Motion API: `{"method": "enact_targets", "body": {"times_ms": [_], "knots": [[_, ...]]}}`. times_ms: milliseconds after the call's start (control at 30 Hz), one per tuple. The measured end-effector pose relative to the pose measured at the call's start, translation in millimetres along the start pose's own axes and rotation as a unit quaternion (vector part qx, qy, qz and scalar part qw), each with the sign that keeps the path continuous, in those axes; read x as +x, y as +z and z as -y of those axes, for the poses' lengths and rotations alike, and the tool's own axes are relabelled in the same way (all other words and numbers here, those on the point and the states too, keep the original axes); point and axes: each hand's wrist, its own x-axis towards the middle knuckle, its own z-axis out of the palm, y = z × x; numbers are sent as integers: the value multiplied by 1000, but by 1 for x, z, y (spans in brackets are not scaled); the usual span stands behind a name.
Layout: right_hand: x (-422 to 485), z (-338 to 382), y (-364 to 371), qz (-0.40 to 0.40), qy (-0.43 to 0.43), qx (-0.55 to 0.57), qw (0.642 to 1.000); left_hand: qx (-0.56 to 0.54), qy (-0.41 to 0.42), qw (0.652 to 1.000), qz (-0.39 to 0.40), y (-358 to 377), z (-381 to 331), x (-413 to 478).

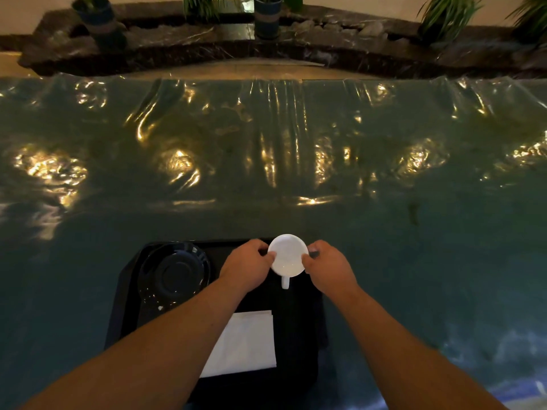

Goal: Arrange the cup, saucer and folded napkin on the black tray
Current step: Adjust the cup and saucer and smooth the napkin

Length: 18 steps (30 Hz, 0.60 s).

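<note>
A white cup (287, 255) stands at the far right part of the black tray (124, 294), its handle pointing toward me. My left hand (247, 267) grips its left rim and my right hand (328, 266) grips its right rim. A black saucer (174, 272) lies on the tray's far left corner. A folded white napkin (245, 343) lies flat on the tray's near middle, partly hidden under my left forearm.
The tray sits near the front edge of a table covered with shiny, wrinkled clear plastic (266, 149). Beyond the table runs a dark stone ledge (296, 45) with potted plants (266, 16).
</note>
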Motion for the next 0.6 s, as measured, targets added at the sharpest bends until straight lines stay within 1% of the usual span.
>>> {"method": "enact_targets", "body": {"times_ms": [133,267,367,433,500,567,600], "knots": [[4,0,-1,13,8,55,998,-51,-10,999,6,4,2,-2],[6,3,-1,2,-6,44,999,-96,-22,995,17,6,5,-6],[5,5,-1,-5,-10,13,1000,-84,-12,996,13,5,5,-8],[-1,10,-1,-13,-22,-47,999,-30,25,999,-10,0,9,-12],[-11,17,2,-74,-75,-123,987,19,63,997,-39,-9,20,-21],[-26,30,11,-145,-156,-145,966,46,89,992,-73,-20,38,-31],[-33,41,18,-162,-199,-139,956,53,102,988,-101,-26,51,-36]]}}
